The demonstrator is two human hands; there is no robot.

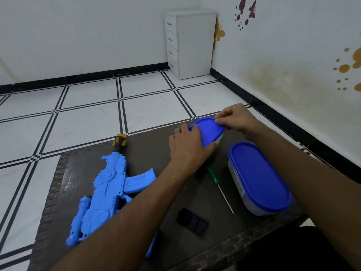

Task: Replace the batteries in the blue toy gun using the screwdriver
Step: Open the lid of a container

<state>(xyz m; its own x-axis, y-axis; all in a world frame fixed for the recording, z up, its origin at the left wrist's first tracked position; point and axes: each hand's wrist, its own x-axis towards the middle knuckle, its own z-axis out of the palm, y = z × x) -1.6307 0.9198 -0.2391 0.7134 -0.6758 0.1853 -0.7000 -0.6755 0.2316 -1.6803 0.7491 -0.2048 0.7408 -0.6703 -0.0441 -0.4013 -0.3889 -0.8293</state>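
Observation:
The blue toy gun [109, 184] lies on the left of the dark table [82, 165], its yellow-and-black muzzle pointing away from me. A green-handled screwdriver [216, 182] rests in the middle, tip toward me. A small black cover piece [192, 222] lies near the front. At the far edge stands a small container with a blue lid [210, 132]. My left hand [187, 147] grips the container's near side, and my right hand [234, 118] pinches the lid's far rim, which is tilted up.
A larger oval container with a blue lid [257, 178] stands at the right of the table, close beside the screwdriver. Beyond the table are a tiled floor and a white drawer cabinet [189, 44] in the corner. The wall runs along the right.

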